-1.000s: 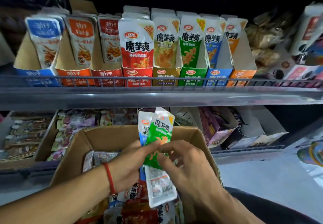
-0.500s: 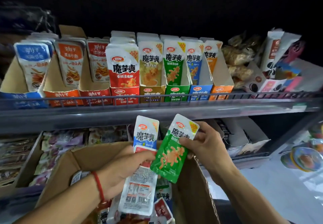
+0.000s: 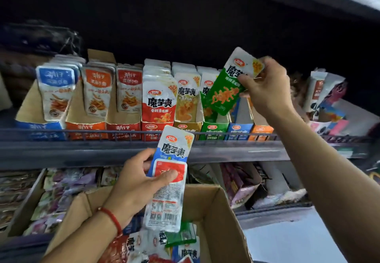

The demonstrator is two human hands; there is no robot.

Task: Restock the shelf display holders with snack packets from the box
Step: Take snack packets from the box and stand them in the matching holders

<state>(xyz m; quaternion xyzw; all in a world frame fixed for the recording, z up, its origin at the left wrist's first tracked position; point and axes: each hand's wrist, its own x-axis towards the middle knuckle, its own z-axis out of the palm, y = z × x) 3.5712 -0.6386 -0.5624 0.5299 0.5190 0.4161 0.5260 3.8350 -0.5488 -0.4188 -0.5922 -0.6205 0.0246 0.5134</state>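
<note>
My right hand (image 3: 265, 90) pinches the top of a green snack packet (image 3: 224, 96) and holds it tilted just above the green display holder (image 3: 213, 129) on the upper shelf. My left hand (image 3: 135, 184) grips a small stack of packets, a blue one (image 3: 174, 149) in front of a white-backed one, above the open cardboard box (image 3: 207, 207). More loose packets (image 3: 144, 246) lie inside the box. A row of coloured holders runs along the shelf: blue, orange, red, yellow, green, blue, orange.
A wire rail (image 3: 82, 133) fronts the upper shelf (image 3: 82, 151). Mixed snack bags (image 3: 324, 100) are piled at its right end. The lower shelf holds trays of purple-and-green packets (image 3: 57, 193) on the left and opened cartons (image 3: 242, 184) on the right.
My right hand has lifted the green packet away from my left hand, up and right to the green holder. My left hand rose slightly with the blue stack. The view tilted upward.
</note>
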